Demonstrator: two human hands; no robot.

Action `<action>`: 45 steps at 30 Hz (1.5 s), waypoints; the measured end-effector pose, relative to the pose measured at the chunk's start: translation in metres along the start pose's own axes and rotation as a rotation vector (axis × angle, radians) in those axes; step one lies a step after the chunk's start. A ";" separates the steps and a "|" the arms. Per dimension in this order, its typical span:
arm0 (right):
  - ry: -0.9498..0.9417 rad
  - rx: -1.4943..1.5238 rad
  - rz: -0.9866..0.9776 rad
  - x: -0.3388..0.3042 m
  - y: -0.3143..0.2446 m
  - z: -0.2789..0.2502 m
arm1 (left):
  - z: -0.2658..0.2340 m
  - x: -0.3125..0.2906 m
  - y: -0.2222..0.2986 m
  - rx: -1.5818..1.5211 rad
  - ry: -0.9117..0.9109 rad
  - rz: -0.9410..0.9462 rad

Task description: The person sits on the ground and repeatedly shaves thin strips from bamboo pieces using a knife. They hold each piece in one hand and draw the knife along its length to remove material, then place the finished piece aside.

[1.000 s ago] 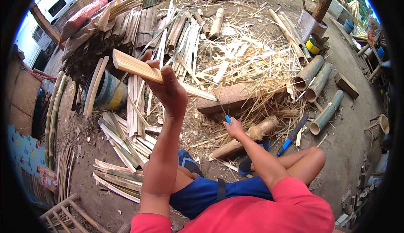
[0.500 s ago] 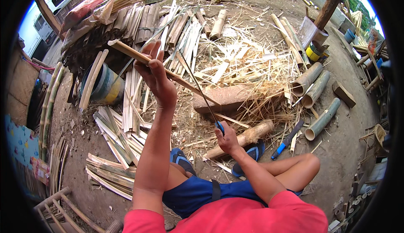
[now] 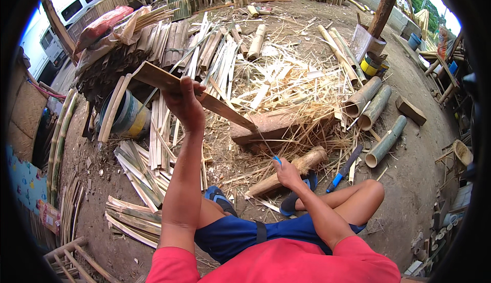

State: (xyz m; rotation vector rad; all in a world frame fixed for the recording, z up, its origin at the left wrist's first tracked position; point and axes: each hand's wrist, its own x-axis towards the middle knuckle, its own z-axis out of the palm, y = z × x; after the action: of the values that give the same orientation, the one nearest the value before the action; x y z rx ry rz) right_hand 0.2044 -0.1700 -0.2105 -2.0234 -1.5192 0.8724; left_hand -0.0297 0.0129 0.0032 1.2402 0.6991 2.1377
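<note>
Evidently mid-splitting, the left hand (image 3: 185,104) grips a bamboo slat (image 3: 199,94) aloft while the right hand (image 3: 286,173) clasps a blue-handled knife (image 3: 276,159), needing a steady, aligned stroke next.

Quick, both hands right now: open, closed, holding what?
Left hand: closed around a flat bamboo slat, raised.
Right hand: closed on a blue-handled knife, by the wooden block.

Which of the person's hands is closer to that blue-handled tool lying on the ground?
Right. The right hand is low, just left of the blue-handled tool and apart from it. The left hand is raised far up and to the left, gripping a bamboo slat.
</note>
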 end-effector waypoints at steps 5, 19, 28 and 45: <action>0.013 0.328 -0.317 -0.003 -0.086 -0.005 | 0.002 -0.002 -0.009 0.073 0.022 -0.018; 0.152 0.139 -0.031 0.046 0.064 0.081 | -0.013 -0.013 -0.066 -0.267 -0.072 -0.103; -0.084 0.415 0.262 0.022 0.113 0.090 | -0.053 -0.037 -0.101 0.555 -0.334 -0.635; -0.480 -0.160 -0.271 0.042 -0.056 0.131 | -0.368 -0.133 -0.049 0.731 0.806 -1.002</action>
State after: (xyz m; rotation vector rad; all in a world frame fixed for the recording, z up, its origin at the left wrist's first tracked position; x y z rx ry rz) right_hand 0.0806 -0.1154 -0.2714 -1.7253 -2.1232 1.2124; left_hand -0.2911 -0.1013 -0.2688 0.0634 2.0312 1.4277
